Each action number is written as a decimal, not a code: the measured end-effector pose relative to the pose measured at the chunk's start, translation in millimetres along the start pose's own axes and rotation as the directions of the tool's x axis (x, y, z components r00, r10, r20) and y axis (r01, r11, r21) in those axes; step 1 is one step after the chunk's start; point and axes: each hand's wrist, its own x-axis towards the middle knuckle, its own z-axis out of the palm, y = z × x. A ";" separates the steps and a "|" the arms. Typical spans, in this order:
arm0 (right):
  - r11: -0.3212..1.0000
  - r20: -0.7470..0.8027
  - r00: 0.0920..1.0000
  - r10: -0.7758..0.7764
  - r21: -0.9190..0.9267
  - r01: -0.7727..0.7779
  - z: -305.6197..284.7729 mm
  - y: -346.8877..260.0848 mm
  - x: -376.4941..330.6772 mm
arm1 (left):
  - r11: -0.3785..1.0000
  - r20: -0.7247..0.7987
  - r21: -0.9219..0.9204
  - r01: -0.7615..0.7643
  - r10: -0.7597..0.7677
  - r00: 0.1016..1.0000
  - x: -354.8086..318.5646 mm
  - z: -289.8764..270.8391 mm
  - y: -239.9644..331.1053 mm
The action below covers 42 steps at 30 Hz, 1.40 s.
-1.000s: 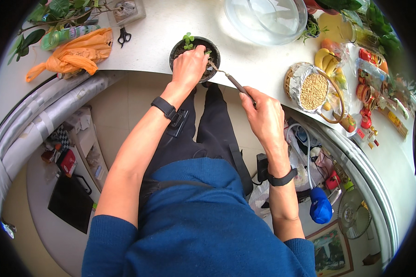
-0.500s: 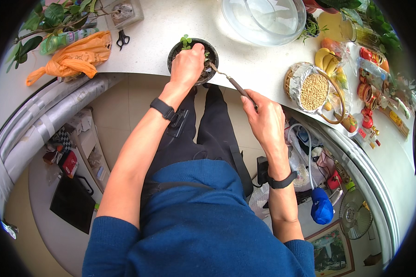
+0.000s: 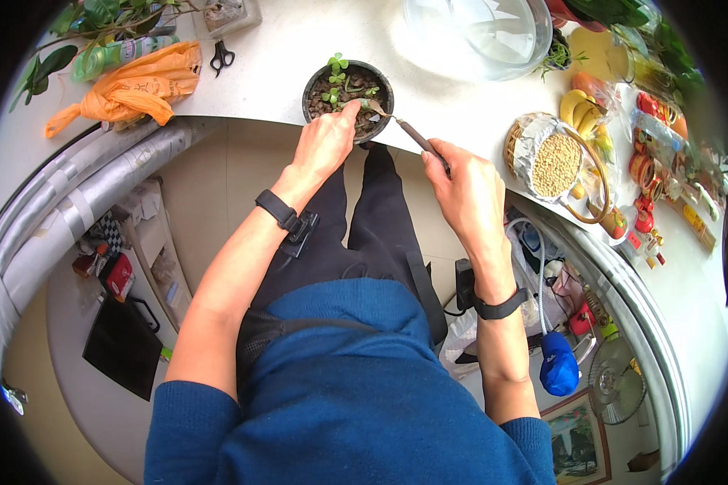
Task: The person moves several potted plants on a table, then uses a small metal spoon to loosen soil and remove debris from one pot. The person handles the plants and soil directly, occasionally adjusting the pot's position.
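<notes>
A round dark pot (image 3: 308, 103) of brown soil stands near the counter's edge, with small green seedlings (image 3: 336, 74) growing in it. Over the pot's near rim reaches my left hand (image 3: 325, 144), its fingers drawn together at the soil beside a bit of green; what they pinch, if anything, is hidden. My right hand (image 3: 466, 186) is wrapped round the dark handle of a small hand trowel (image 3: 413, 136). The trowel's metal tip rests in the pot at the right side, close to my left fingertips.
A clear plastic basin (image 3: 485, 65) sits behind to the right. Farther right are a foil-lined basket (image 3: 511, 147) of pale beans and some bananas (image 3: 578, 111). On the left lie black scissors (image 3: 221, 58) and a knotted orange bag (image 3: 141, 87). Silver-wrapped pipes (image 3: 97, 190) run below the counter.
My left hand has drawn back toward me and lower, uncovering the seedlings and soil. The trowel stays in my right hand, its tip still at the pot's right side.
</notes>
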 end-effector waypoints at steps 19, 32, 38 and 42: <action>0.946 0.083 0.987 -0.139 -0.285 0.157 14.7 -17.3 25.9 | 0.999 0.079 -0.014 0.044 -0.042 0.996 -7.9 -1.1 -6.4; 0.941 0.104 0.985 -0.140 -0.295 0.165 13.0 -17.5 20.3 | 0.997 0.055 0.071 -0.018 0.014 0.998 -8.6 2.4 -8.4; 0.951 0.152 0.982 -0.114 -0.268 0.152 6.5 -21.0 18.4 | 1.000 0.021 0.022 0.019 -0.020 1.000 -9.9 -0.5 -3.6; 0.966 0.135 0.987 -0.089 -0.230 0.119 2.0 -22.1 16.3 | 0.993 0.100 0.120 -0.010 -0.002 0.995 -6.6 -1.1 -4.9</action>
